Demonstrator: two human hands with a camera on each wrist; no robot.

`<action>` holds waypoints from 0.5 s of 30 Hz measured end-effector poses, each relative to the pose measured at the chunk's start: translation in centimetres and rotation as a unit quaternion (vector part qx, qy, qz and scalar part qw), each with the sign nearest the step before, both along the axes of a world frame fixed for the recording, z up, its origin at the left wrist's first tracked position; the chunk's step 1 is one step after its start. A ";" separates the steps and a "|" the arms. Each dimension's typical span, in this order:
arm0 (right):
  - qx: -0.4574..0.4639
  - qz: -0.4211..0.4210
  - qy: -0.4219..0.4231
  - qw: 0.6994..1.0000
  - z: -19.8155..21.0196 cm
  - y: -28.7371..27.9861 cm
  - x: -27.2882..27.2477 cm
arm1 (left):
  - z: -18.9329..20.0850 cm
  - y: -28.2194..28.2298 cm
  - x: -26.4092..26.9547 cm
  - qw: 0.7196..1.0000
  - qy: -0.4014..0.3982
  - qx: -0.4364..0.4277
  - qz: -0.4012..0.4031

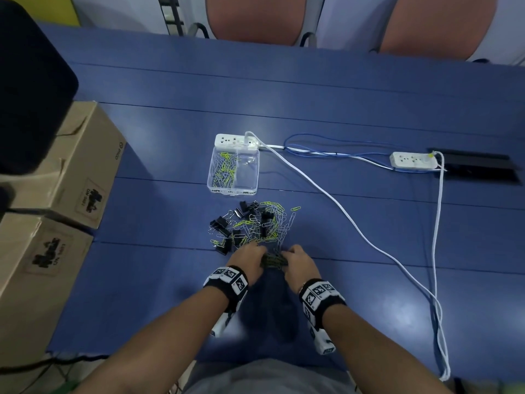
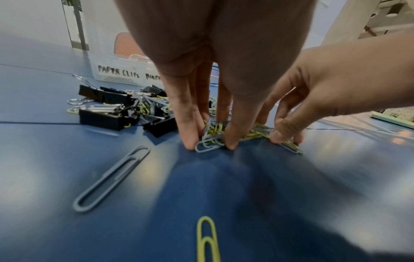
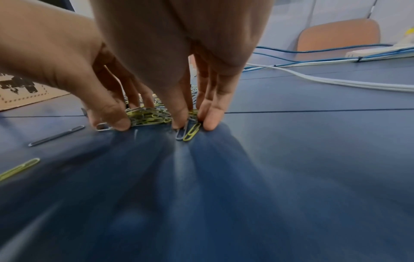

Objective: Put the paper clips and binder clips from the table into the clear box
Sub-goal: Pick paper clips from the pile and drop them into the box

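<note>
A mixed pile of black binder clips [image 1: 224,226] and yellow and grey paper clips [image 1: 272,220] lies on the blue table [image 1: 369,223]. Behind it stands the clear box [image 1: 254,177], its left compartment holding paper clips. Both hands work at the pile's near edge. My left hand [image 1: 260,255] pinches a bunch of paper clips [image 2: 212,134] between thumb and fingers, fingertips on the table. My right hand [image 1: 287,255] pinches the same bunch [image 3: 147,117] from the other side, with a grey and a yellow clip [image 3: 190,133] under its fingertips.
Two loose paper clips, one grey [image 2: 112,179] and one yellow [image 2: 208,237], lie near my left wrist. Cardboard boxes [image 1: 71,180] stand along the table's left side. Two power strips [image 1: 235,140] [image 1: 413,160] and white cables [image 1: 341,211] lie behind and to the right.
</note>
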State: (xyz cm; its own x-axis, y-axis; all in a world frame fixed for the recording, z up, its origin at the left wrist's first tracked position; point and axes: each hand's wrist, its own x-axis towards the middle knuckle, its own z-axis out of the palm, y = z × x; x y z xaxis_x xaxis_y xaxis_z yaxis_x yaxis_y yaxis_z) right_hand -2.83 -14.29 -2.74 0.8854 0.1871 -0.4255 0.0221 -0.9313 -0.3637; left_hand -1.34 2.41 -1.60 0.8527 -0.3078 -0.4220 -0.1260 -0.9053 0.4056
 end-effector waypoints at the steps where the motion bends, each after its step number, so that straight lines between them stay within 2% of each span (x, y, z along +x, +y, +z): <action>1: -0.001 -0.005 -0.002 1.000 0.0 0.0 0.0 | 0.0 0.1 0.0 1.000 -0.002 0.002 0.005; 8: 0.008 -0.041 -0.002 0.999 0.0 -0.2 0.0 | -0.1 0.7 -0.1 0.997 0.014 -0.018 0.074; 15: 0.045 -0.082 -0.002 0.996 0.5 0.2 -0.6 | -0.3 1.0 0.1 0.995 0.021 -0.040 0.094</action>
State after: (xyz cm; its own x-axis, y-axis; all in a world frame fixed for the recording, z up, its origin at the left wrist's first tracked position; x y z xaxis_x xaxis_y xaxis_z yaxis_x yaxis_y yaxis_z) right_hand -3.46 -14.04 -2.28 0.9091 0.0778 -0.4091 -0.1252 -0.8858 -0.4468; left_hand -1.22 3.42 -1.87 0.8804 -0.1797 -0.4388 0.0602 -0.8756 0.4793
